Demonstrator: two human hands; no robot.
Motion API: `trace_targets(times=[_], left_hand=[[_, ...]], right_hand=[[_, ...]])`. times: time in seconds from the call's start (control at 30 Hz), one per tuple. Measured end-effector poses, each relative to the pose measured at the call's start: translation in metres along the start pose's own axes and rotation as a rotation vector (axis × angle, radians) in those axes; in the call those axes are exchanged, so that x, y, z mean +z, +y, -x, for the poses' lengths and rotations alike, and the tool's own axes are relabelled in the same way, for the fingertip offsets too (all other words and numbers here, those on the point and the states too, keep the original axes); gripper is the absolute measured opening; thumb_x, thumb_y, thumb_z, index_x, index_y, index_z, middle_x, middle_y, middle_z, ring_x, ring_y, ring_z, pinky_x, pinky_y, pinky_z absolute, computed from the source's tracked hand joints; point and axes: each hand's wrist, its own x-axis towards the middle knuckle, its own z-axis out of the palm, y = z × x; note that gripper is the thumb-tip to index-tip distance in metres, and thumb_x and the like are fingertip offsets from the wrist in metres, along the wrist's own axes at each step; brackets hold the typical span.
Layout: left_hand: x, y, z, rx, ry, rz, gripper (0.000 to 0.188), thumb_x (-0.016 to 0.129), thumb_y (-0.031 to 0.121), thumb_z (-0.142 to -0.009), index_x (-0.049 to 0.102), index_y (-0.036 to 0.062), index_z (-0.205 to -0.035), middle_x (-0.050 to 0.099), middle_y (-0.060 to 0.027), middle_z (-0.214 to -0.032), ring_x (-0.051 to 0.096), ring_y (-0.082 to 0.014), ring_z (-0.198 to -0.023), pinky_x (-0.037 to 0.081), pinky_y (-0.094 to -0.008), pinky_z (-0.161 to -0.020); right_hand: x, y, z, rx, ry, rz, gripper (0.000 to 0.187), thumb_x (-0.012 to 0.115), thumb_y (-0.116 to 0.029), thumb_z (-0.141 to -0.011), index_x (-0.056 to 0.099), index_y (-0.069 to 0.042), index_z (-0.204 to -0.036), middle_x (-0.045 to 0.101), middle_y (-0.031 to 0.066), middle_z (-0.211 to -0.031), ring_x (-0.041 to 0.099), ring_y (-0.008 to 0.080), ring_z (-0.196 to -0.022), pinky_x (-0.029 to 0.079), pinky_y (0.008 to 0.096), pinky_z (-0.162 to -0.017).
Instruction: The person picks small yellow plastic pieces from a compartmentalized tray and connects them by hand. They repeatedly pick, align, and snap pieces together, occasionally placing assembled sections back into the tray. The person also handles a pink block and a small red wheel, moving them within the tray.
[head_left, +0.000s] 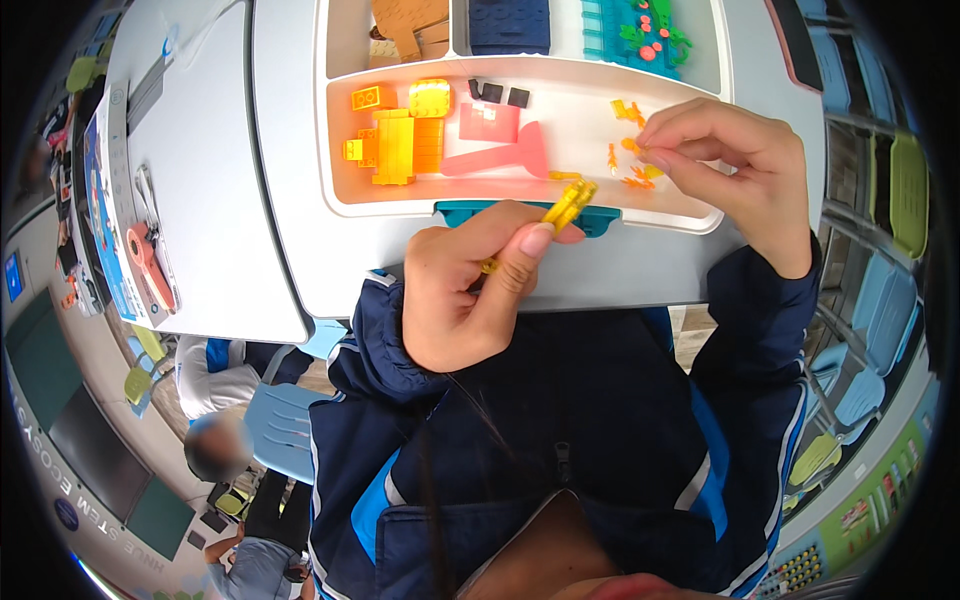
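Observation:
My left hand [470, 280] is closed around several narrow yellow toy pieces [570, 205], held in front of the white sorting tray [340, 195]. Over the tray's right end, my right hand [720, 165] pinches a small orange piece [630, 145] between thumb and fingertips. Below and beside those fingertips lie small orange flame-like pieces [638, 180]. Further left in the same compartment are yellow building bricks [397, 145], a pink translucent brick [488, 122], a long pink piece [505, 155] and small black bricks [491, 93].
The tray's far compartments hold brown bricks [410, 25], dark blue plates [508, 27] and teal pieces with green plants [645, 35]. A teal latch [600, 222] marks its near side. Pink scissors [148, 265] lie on the left table. Other people and blue chairs [285, 430] are behind at left.

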Motion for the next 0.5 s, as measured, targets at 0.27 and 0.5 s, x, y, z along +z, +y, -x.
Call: trace_targets(times=[0.27,0.5], left_hand=[[0.011,0.004,0.003,-0.083,-0.164,0.201,0.026,0.048,0.015,-0.101,0.068,0.0001,-0.096,0.044,0.0023,-0.052,0.035,-0.0032,-0.047,0.03,-0.0214,-0.047],[0.013,0.008,0.009,-0.081,-0.199,0.197,0.026,0.048,0.015,-0.101,0.068,0.0002,-0.093,0.044,0.0024,-0.053,0.034,-0.003,-0.047,0.03,-0.0214,-0.046]], right_hand=[[0.016,0.0,0.012,-0.27,0.0,-0.212,0.018,0.066,0.008,-0.079,0.07,0.004,-0.096,0.068,0.0121,-0.096,0.067,0.0202,-0.088,0.054,0.0253,-0.076],[0.018,-0.005,0.016,-0.343,-0.006,-0.183,0.021,0.07,0.002,-0.078,0.071,0.001,-0.098,0.071,0.0118,-0.094,0.068,0.0201,-0.086,0.054,0.0254,-0.075]])
